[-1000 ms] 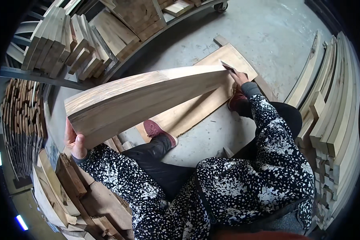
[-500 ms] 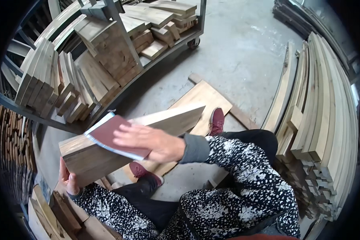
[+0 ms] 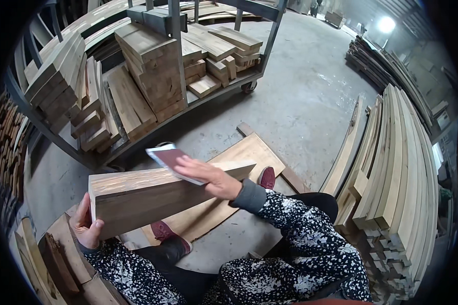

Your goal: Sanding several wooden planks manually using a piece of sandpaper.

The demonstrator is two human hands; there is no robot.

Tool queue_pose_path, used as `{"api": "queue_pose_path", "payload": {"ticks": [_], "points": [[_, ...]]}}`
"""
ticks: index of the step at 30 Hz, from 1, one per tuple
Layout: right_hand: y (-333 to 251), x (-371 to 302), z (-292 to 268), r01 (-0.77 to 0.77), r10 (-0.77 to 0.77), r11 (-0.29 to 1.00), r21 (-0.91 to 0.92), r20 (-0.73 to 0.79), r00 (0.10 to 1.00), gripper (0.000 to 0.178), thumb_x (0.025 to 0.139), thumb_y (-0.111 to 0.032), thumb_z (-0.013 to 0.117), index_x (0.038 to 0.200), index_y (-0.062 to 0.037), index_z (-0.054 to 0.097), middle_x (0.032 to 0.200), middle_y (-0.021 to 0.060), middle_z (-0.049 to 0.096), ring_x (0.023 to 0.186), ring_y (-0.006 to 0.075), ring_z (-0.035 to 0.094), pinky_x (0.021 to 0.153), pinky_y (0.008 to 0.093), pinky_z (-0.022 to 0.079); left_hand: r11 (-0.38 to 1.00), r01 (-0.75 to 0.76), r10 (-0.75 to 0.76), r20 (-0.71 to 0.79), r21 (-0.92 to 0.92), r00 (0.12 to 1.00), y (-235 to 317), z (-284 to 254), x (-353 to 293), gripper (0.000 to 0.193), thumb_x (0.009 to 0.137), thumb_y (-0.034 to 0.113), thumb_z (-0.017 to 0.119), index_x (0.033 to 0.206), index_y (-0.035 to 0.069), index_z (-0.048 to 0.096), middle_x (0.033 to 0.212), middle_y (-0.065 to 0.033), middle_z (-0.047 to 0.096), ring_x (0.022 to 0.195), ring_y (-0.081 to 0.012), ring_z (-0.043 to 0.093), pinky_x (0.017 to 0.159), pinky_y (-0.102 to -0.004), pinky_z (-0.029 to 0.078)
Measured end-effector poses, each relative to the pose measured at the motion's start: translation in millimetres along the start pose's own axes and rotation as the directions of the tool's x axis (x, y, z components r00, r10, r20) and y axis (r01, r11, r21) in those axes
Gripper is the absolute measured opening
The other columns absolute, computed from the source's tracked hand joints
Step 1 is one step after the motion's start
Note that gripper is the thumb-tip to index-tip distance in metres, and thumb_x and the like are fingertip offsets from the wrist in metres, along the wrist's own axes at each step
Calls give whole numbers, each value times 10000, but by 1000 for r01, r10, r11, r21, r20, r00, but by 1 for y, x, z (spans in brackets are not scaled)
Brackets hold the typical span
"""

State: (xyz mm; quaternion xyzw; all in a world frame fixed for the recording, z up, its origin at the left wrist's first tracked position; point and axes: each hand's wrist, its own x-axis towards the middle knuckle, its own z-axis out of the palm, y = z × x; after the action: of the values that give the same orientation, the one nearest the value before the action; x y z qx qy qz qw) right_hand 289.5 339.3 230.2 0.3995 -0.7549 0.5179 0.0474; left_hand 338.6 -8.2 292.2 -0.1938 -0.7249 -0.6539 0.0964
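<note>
A thick wooden board is held up at a slant in front of me, its pale upper edge facing up. My left hand grips its near left end, thumb on the front face and fingers round the end. Over the upper edge, about mid-length, lies a folded reddish-brown sheet of sandpaper with a whitish back. My right hand lies over this sheet, fingers extended and pressing it on the board. The palm side of that hand is hidden.
A metal cart loaded with stacked wood blocks stands ahead on the left. Long curved wood strips are piled at the right. A flat panel lies on the floor by my shoes. Thin slats are stacked far left.
My right hand and the sandpaper have moved right along the board's upper edge, away from its left end. The view has tilted upward, and my left hand keeps its grip.
</note>
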Motion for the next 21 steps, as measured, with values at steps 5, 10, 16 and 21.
{"api": "queue_pose_path", "payload": {"ticks": [5,10,16,21], "points": [[134,-117,-34,-662,691,723,200,-194,696,417,846,-306,446,1165,-37,449,1121,115,516,1070,216,453,907,275,321,1000,7,-8,-87,-10,996,3,4,1,624,668,174,670,1197,-19,402,1106,-107,517,1024,-169,481,898,-302,335],[217,-214,-49,-796,679,605,-1,-522,517,469,818,-397,477,1130,-47,487,934,80,591,916,154,505,823,250,358,997,-62,62,11,-48,998,-14,11,10,626,659,174,678,1191,-18,410,1113,-116,515,1028,-173,482,897,-303,338],[213,-194,-39,-749,713,630,204,-533,455,443,832,-350,474,1119,-13,486,967,54,577,938,139,489,826,241,351,993,-112,115,76,-32,990,-9,10,12,627,658,185,683,1184,-25,415,1139,-127,497,1038,-182,478,898,-304,340],[67,-49,-8,-349,405,895,276,-179,897,348,875,-173,404,1197,-43,418,1164,70,474,1112,149,381,941,255,264,999,-24,25,-49,26,998,8,14,10,608,674,171,669,1188,-26,410,1156,-128,482,1043,-193,474,899,-301,338]]}}
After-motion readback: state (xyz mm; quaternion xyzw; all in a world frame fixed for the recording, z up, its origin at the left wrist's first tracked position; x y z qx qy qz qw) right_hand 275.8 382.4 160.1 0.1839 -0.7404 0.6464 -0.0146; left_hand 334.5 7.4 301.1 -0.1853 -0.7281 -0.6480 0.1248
